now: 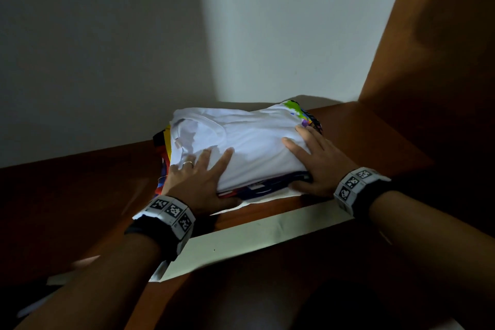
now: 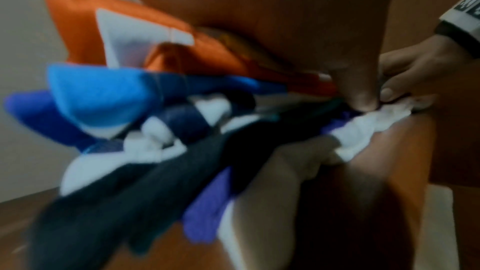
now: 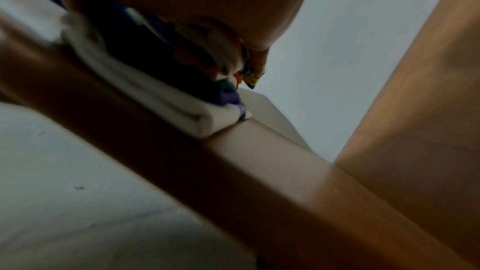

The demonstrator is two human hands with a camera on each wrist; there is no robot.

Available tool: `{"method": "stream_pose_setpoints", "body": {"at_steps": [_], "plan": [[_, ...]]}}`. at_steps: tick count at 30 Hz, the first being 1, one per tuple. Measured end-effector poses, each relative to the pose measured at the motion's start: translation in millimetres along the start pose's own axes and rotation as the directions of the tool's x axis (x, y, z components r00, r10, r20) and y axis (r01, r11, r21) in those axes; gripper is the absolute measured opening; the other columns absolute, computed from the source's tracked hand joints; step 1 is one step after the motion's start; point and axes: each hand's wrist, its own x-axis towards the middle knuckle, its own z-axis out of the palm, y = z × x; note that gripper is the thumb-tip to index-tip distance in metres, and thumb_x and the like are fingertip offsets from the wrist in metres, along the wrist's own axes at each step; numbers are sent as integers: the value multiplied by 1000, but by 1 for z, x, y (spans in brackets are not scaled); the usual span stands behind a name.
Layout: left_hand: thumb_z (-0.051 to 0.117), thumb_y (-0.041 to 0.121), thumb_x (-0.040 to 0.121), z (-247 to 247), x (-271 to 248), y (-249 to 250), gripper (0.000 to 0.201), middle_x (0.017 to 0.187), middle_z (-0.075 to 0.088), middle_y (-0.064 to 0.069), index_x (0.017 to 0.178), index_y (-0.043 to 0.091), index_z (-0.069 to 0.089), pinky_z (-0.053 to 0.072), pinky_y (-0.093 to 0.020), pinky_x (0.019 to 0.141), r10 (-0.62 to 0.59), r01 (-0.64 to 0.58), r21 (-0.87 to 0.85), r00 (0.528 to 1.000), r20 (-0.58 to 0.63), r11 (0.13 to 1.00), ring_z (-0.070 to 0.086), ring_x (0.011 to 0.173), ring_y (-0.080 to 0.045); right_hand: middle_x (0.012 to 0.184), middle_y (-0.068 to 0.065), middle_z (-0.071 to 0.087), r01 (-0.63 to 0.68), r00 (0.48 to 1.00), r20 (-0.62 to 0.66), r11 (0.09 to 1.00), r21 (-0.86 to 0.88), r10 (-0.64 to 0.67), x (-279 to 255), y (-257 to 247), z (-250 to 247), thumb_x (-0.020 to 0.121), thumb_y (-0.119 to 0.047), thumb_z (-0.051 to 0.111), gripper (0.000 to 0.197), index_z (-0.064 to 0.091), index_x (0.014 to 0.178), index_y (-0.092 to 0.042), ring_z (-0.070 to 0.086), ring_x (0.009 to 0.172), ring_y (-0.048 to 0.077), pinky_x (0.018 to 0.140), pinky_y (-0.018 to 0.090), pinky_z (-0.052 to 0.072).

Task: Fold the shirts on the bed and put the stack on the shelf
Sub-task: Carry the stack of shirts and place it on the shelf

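A stack of folded shirts (image 1: 249,142), white on top with coloured layers beneath, lies on the brown wooden shelf (image 1: 380,142). My left hand (image 1: 211,179) has its fingers spread flat on the top shirt, with the thumb tucked under the stack's front edge. My right hand (image 1: 313,163) holds the right front corner the same way, fingers on top and thumb below. In the blurred left wrist view the stack (image 2: 116,100) shows its orange, blue, black and white layers, and the right hand (image 2: 415,73) pinches its far end. The right wrist view shows the stack (image 3: 161,93) resting on the shelf board (image 3: 259,161).
A tall brown side panel (image 1: 428,35) closes the shelf on the right, close to the stack. A pale wall (image 1: 107,35) stands behind it. The shelf's light front edge (image 1: 267,233) runs just under my wrists. Bare shelf surface stretches to the left of the stack.
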Motion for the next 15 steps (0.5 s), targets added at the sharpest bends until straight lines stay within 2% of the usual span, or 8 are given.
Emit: {"method": "stream_pose_setpoints", "body": {"at_steps": [2, 4, 5, 6, 7, 9, 11, 15], "plan": [[12, 103, 65, -10, -2, -1, 105, 160, 22, -8, 152, 47, -6, 26, -60, 108, 2, -2, 17, 1000, -10, 1000, 33, 141, -37, 153, 20, 30, 31, 1000, 1, 999, 8, -31, 4, 5, -12, 79, -79, 42, 89, 30, 151, -26, 30, 140, 41, 105, 55, 40], [6, 102, 66, -20, -1, -2, 104, 149, 39, -7, 149, 41, 17, 29, -57, 106, 30, -27, 27, 991, -132, 999, 43, 132, -33, 149, 16, 33, 38, 999, -15, 999, 22, -38, 8, 7, -24, 84, -80, 33, 86, 34, 150, -25, 33, 135, 36, 106, 54, 39], [8, 102, 67, -23, 1, -3, 104, 149, 40, -5, 149, 39, 21, 30, -56, 108, 47, -43, 25, 982, -182, 999, 43, 134, -32, 149, 14, 34, 36, 999, -36, 999, 27, -35, 8, 7, -28, 85, -81, 32, 86, 34, 150, -25, 33, 134, 35, 105, 54, 39], [11, 102, 68, -23, 3, -5, 105, 156, 34, -5, 152, 40, 16, 27, -57, 112, 69, -66, 24, 979, -189, 998, 36, 140, -33, 150, 14, 33, 41, 998, -57, 999, 16, -40, 7, 7, -30, 85, -81, 33, 86, 34, 150, -25, 34, 133, 36, 105, 55, 39], [16, 102, 67, -20, 5, -5, 107, 163, 22, -4, 155, 41, 5, 22, -60, 116, 97, -95, 24, 982, -161, 995, 26, 147, -34, 153, 15, 30, 61, 996, -63, 998, -21, -62, 4, 6, -28, 84, -82, 34, 88, 33, 151, -26, 33, 135, 38, 106, 58, 37], [26, 103, 64, -7, 5, -2, 115, 168, -1, -3, 154, 43, -16, 13, -64, 117, 145, -144, 26, 987, -69, 989, 9, 152, -37, 161, 17, 18, 120, 992, -14, 983, -136, -123, -6, 2, -16, 82, -84, 34, 91, 25, 155, -30, 24, 142, 44, 111, 65, 28], [33, 101, 64, 10, 2, 1, 119, 168, -10, -4, 151, 44, -24, 15, -65, 116, 156, -154, 45, 986, -56, 987, 8, 152, -39, 164, 17, 5, 152, 988, 5, 970, -192, -154, -14, -1, 1, 84, -83, 32, 91, 16, 157, -31, 11, 147, 46, 109, 68, 26], [39, 92, 73, 23, 10, -5, 108, 168, -7, -4, 151, 48, -23, 21, -65, 115, 114, -111, 37, 986, -125, 993, 18, 149, -42, 165, 15, -8, 127, 992, -1, 977, -170, -129, -3, 0, 14, 91, -77, 25, 82, 4, 158, -33, 0, 149, 45, 108, 68, 29]]}}
